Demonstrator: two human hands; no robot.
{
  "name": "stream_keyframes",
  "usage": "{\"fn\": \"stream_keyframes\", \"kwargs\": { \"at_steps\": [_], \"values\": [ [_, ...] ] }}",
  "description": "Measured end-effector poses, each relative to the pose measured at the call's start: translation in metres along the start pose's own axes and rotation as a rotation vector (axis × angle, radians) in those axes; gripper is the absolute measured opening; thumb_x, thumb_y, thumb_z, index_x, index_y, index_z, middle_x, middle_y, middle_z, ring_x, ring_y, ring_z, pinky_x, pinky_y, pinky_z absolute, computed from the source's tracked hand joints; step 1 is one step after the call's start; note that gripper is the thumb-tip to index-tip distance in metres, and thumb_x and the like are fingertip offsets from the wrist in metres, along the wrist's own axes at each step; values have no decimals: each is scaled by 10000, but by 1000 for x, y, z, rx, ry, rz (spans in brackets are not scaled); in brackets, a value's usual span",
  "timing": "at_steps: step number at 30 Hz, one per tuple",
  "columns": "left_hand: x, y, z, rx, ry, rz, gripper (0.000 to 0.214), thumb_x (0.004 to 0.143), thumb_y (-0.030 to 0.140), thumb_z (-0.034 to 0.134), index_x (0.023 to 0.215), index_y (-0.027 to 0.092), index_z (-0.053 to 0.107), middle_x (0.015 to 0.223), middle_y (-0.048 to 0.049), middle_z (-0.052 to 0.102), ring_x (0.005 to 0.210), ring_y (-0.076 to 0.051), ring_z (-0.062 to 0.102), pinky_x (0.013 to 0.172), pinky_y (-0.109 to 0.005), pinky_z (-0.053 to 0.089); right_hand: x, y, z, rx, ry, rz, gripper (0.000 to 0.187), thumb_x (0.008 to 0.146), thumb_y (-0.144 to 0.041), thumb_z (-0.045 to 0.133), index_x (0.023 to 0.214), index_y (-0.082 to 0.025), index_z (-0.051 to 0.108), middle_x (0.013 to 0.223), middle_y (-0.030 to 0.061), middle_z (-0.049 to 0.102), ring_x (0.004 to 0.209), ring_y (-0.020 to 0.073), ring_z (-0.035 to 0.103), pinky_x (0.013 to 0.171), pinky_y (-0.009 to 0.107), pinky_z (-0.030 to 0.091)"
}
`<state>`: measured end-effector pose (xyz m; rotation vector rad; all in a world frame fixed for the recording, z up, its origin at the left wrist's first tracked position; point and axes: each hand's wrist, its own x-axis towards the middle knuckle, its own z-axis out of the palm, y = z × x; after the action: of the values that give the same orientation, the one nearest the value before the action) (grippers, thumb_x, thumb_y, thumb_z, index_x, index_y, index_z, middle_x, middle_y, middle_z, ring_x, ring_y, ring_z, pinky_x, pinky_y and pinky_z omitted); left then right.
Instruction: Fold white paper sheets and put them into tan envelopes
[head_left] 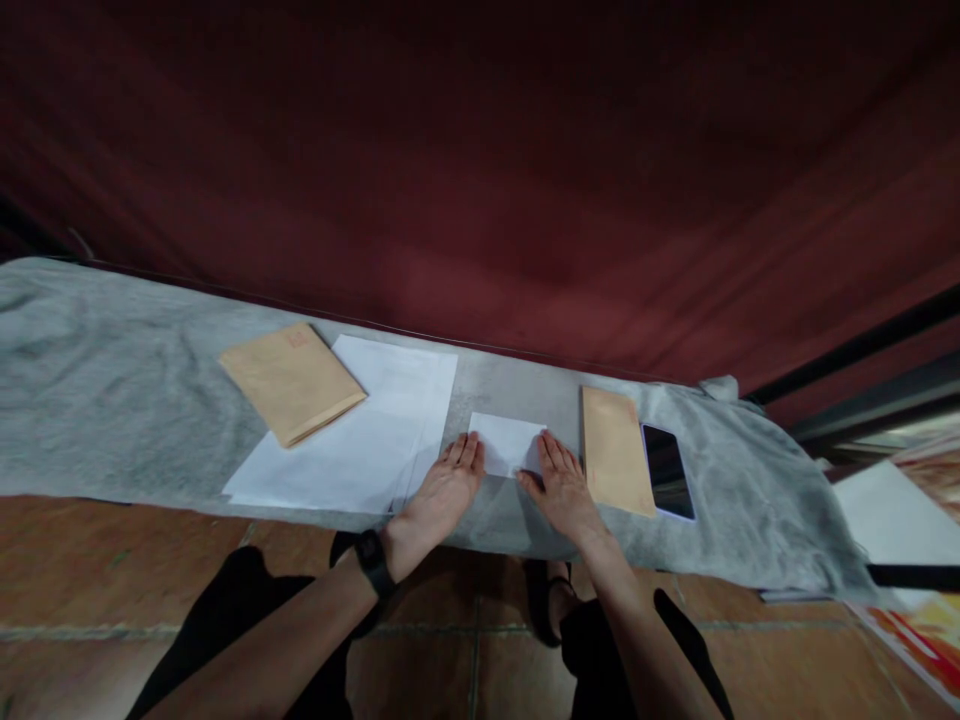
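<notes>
Now we rest our left hand (453, 478) and right hand (562, 488), both unclenched, at opposite ends of the small paper (510, 440), on the cloth (135, 385) between sheets (390, 410) and an envelope (616, 450).

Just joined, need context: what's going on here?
A person has the left hand and right hand at opposite edges of a small white paper on a grey cloth. To the left, brown envelopes partly overlap larger white sheets; to the right lie another envelope and a phone.
</notes>
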<state>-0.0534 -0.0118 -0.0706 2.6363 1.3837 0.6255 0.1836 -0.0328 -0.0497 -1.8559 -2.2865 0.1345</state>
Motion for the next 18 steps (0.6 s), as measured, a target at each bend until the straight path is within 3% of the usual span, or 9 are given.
{"fn": "stream_keyframes", "kwargs": {
  "at_steps": [8, 13, 18],
  "values": [
    [9, 14, -25, -15, -105, -45, 417, 948, 149, 377, 1313, 126, 579, 1472, -180, 520, 1422, -260, 419, 1159, -450, 374, -1, 2, 0, 14, -12, 4, 796, 970, -585, 438, 1579, -115, 235, 1622, 161, 282, 1475, 318, 304, 1174, 497, 290],
    [11, 22, -33, 20, -107, -75, 432, 903, 80, 435, 1309, 97, 582, 1509, -183, 477, 1429, -263, 412, 1180, -408, 351, -1, 2, 1, 25, 0, -12, 798, 968, -599, 434, 1568, -101, 266, 1618, 171, 290, 1477, 313, 301, 1178, 489, 285],
    [10, 28, -39, 66, -135, 9, 523, 843, 7, 436, 1344, 115, 543, 1566, -176, 402, 1481, -269, 322, 1194, -406, 322, 0, 2, -1, 30, -6, -16, 802, 963, -606, 442, 1551, -80, 301, 1614, 179, 297, 1479, 313, 298, 1183, 476, 281]
  ]
}}
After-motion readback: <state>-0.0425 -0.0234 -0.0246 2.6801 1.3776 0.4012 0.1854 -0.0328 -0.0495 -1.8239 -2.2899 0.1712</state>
